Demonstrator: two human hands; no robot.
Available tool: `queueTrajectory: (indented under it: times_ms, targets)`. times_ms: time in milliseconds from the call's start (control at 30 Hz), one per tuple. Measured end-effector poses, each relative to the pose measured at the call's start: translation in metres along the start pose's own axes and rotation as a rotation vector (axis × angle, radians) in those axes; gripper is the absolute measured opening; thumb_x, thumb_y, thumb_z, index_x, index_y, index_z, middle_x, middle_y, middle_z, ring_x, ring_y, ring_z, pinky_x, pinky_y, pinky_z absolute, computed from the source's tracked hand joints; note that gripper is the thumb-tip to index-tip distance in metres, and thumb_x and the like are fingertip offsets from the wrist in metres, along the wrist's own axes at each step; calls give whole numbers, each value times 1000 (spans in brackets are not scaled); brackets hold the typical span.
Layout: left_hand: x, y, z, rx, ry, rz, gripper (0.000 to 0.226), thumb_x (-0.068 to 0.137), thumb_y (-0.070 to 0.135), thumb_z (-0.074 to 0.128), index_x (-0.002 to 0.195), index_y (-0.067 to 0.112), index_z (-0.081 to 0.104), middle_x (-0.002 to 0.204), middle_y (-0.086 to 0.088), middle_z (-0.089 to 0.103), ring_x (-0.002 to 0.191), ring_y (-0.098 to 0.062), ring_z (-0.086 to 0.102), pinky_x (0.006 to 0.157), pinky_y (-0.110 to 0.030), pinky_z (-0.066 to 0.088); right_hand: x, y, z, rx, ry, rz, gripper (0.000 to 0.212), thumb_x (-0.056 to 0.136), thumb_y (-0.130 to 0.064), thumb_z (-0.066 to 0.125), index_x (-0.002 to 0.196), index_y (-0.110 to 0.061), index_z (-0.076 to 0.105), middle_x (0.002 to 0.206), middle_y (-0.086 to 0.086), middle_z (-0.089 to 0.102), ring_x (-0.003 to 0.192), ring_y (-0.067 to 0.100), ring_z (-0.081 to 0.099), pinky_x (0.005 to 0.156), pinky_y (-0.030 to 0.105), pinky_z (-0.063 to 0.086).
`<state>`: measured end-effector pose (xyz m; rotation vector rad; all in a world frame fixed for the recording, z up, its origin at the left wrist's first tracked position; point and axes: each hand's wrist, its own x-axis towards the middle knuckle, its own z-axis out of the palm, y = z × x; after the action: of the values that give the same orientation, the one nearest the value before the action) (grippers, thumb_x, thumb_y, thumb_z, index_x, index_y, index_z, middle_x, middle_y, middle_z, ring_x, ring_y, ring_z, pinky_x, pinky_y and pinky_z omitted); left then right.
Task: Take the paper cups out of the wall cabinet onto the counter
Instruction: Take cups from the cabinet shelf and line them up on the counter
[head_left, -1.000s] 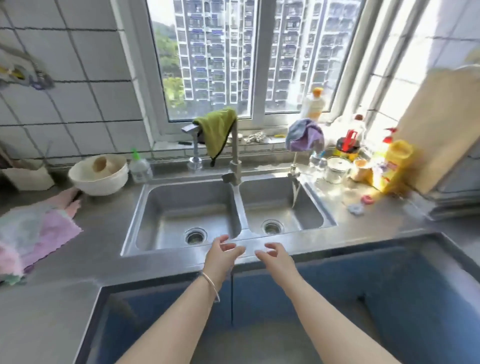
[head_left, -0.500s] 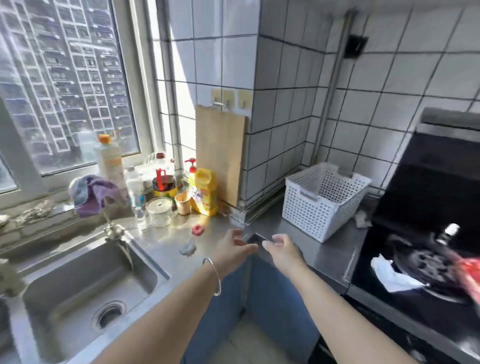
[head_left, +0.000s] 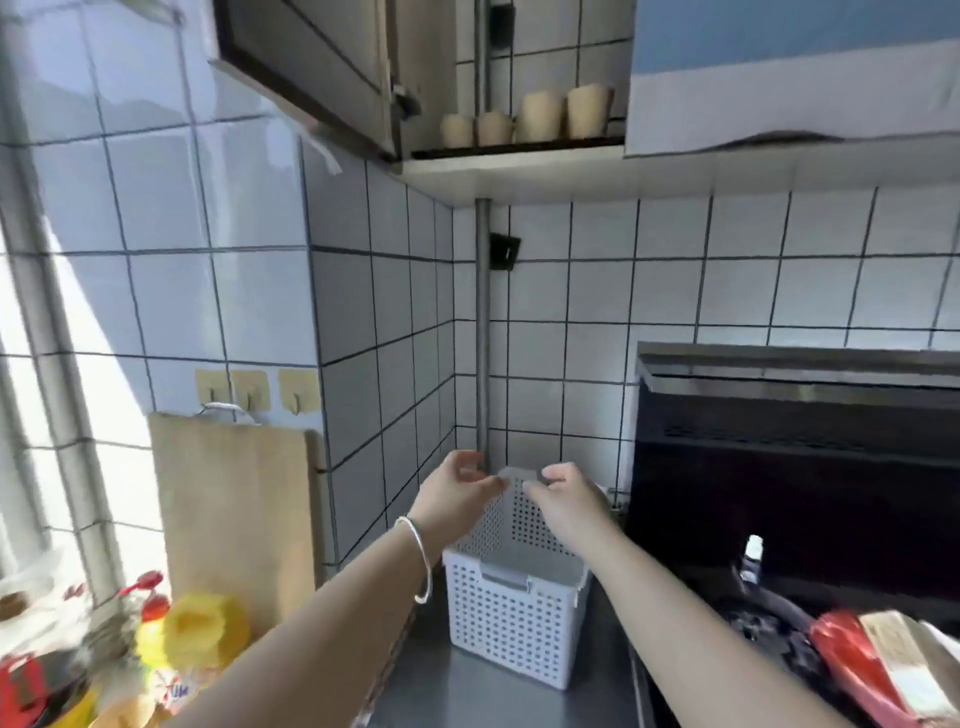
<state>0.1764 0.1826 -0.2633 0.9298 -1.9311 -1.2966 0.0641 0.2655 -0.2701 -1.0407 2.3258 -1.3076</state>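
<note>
Four paper cups (head_left: 524, 117) are seen standing in a row on the bottom shelf of the wall cabinet (head_left: 322, 78), whose door is swung open. None has been taken down. The left hand (head_left: 460, 496) and the right hand (head_left: 566, 501) are held low in front of a white basket (head_left: 514, 618) on the steel surface (head_left: 467, 696), both loosely half-open with fingers curled and nothing held. The cups are judged to be very light, thin-walled and easily crushed or tipped. Each would best be taken gently around its side wall, near the middle, with little squeeze. The two taller ones may be stacks, though this cannot be told.
</note>
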Motion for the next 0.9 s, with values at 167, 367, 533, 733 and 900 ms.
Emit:
queueTrajectory:
  times_ms: [167, 367, 533, 733, 900]
  targets:
    - [79, 60, 7, -85, -28, 94, 50, 84, 28, 66, 129, 18, 50, 120, -4, 61, 102, -18, 63, 84, -32, 51, 62, -44, -42, -17, 108, -104, 48, 89, -41, 51, 132, -20, 46, 133, 0, 55, 105, 19, 55, 85, 27, 44]
    - [149, 127, 13, -144, -42, 241, 46, 85, 23, 65, 128, 17, 50, 101, 2, 63, 83, -9, 60, 64, -22, 47, 140, -94, -87, 3, 221, -243, 48, 90, -42, 52, 131, -18, 48, 135, 3, 54, 118, 21, 54, 84, 24, 39]
    - [200, 175, 7, -47, 48, 373, 49, 84, 30, 65, 129, 20, 49, 93, 9, 60, 92, -13, 61, 82, -29, 52, 196, -128, -120, -37, 317, -353, 47, 88, -38, 53, 130, -18, 48, 134, 3, 53, 112, 21, 55, 84, 25, 42]
    - [251, 236, -7, 14, 78, 503, 45, 85, 28, 64, 127, 19, 49, 112, -3, 64, 103, -22, 63, 86, -35, 52, 252, -167, -146, -8, 437, -431, 47, 89, -32, 54, 132, -15, 46, 134, 6, 51, 116, 23, 52, 81, 23, 36]
    - [296, 280, -20, -79, 79, 586, 42, 85, 28, 64, 124, 20, 52, 103, -5, 64, 103, -23, 63, 94, -38, 52, 287, -206, -161, 109, 587, -499, 38, 89, -25, 53, 126, -14, 50, 125, 8, 56, 100, 22, 53, 78, 23, 37]
